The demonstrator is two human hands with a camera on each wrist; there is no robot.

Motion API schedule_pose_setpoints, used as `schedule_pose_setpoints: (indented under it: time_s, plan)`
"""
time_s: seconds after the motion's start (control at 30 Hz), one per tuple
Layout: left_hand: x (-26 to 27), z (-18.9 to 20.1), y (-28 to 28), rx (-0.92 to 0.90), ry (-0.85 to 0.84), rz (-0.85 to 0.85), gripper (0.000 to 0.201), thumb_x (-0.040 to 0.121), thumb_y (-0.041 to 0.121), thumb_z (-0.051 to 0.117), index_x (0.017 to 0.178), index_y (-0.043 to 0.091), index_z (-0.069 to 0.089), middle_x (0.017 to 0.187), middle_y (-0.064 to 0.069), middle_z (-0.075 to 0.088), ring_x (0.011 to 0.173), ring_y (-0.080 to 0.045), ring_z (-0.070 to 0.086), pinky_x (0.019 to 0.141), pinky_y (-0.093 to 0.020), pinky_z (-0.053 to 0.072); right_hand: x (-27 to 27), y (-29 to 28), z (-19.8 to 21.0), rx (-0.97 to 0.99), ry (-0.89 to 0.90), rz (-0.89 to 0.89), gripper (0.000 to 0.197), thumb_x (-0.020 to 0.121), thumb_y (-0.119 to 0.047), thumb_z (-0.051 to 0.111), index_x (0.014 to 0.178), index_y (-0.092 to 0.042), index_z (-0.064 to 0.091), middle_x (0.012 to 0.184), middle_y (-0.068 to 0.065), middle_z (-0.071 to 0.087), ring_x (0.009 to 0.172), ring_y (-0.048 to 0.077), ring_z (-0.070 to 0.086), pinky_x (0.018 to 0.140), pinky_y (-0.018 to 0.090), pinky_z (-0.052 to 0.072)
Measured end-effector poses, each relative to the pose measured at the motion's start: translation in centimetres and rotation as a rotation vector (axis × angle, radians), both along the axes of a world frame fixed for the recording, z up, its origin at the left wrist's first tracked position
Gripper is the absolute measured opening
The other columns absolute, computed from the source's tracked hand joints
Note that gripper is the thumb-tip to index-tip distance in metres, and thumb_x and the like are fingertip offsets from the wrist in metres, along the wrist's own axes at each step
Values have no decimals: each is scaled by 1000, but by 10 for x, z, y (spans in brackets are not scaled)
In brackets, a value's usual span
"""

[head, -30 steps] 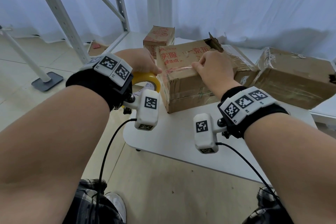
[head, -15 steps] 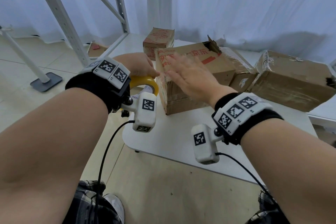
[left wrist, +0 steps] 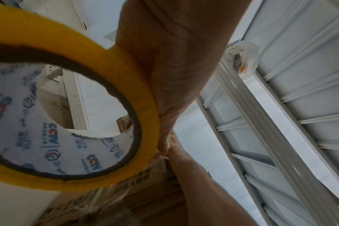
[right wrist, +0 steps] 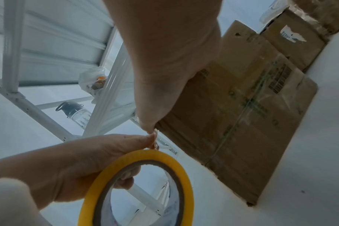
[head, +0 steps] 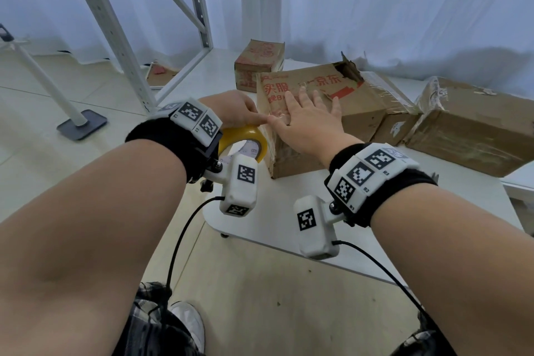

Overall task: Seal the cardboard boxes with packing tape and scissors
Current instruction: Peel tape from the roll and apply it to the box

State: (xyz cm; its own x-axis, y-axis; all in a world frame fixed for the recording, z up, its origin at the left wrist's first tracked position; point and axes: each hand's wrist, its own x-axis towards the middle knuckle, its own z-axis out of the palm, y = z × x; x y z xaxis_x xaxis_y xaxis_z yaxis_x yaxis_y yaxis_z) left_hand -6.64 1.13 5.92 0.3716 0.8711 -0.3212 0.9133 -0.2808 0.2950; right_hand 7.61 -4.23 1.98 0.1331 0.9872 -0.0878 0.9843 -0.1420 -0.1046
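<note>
Her right hand [head: 310, 121] lies flat, fingers spread, on the printed brown cardboard box [head: 355, 113], while her left hand [head: 231, 110] beside it grips the yellow ring-shaped tape roll [head: 245, 140].

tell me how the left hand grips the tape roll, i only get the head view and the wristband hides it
Observer: In the right wrist view, the left hand has its fingers curled through the core of the yellow tape roll, with the thumb on the outer rim.
Operator: is the near side taped
Observer: Yes. A clear strip runs down the near side of the box, beside a barcode label.
Operator: anything behind i can't see
Observer: A dark-capped bottle lies on a shelf of the white rack.
</note>
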Motion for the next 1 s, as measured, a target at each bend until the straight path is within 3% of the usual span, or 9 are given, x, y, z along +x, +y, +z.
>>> schedule_pose_setpoints:
  time_s: [0.2, 0.37, 0.43, 0.57, 0.7, 0.8, 0.9, 1.0]
  plan:
    - [4, -5, -1, 11, -48, 13, 43, 93, 49, 52, 119, 15, 60, 108, -3, 55, 81, -13, 46, 65, -22, 36, -2, -1, -2, 37, -39, 1, 79, 91, -68, 17, 154, -23, 4, 162, 8, 1, 148, 30, -1, 114, 60, -6]
    - [-5, -8, 1, -45, -50, 83, 63, 89, 60, 51, 131, 12, 49, 129, -10, 53, 97, -20, 47, 84, -33, 44, -7, -1, -5, 70, -75, -5, 76, 93, -61, 24, 154, -19, 5, 161, 11, 4, 148, 34, 2, 112, 65, -3]
    - [-11, -10, 0, -138, -127, 120, 65, 89, 60, 51, 128, 8, 51, 117, -14, 57, 92, -24, 51, 84, -37, 49, -9, 0, -7, 81, -75, -13, 74, 94, -60, 23, 154, -20, 5, 161, 11, 4, 148, 34, 2, 112, 65, -3]
    - [-16, -12, -8, -263, -306, 151, 52, 94, 45, 54, 124, 3, 54, 91, -9, 54, 73, -17, 47, 64, -26, 39, -9, 0, -9, 110, -60, -13, 74, 94, -61, 23, 154, -22, 7, 161, 11, 6, 148, 34, 3, 113, 65, -3]
    - [-19, -13, -14, -329, -396, 180, 43, 97, 39, 52, 128, 10, 48, 109, -8, 59, 95, -19, 56, 85, -33, 50, -5, -2, -10, 116, -54, 25, 75, 93, -66, 22, 154, -26, 7, 161, 9, 6, 148, 31, 3, 113, 64, -4]
    - [-22, -10, -23, -418, -434, 189, 36, 100, 35, 47, 128, 13, 46, 106, -4, 58, 97, -20, 58, 87, -37, 51, 1, -3, -8, 105, -41, 107, 73, 93, -65, 25, 154, -30, 6, 162, 5, 5, 149, 26, 2, 114, 60, -5]
    - [-20, -17, -34, -422, -443, 179, 42, 100, 37, 45, 134, 12, 47, 122, -9, 58, 112, -26, 57, 100, -45, 47, 15, -7, -3, 71, -15, 243, 72, 92, -67, 28, 153, -35, 7, 162, -1, 3, 149, 18, 0, 116, 56, -10]
    - [-10, -30, -49, -377, -488, 195, 49, 99, 46, 42, 136, 14, 48, 127, -12, 58, 114, -31, 57, 100, -50, 46, 31, -16, 2, 21, 2, 303, 67, 93, -63, 33, 151, -41, 6, 162, -8, 1, 149, 13, -2, 115, 54, -15]
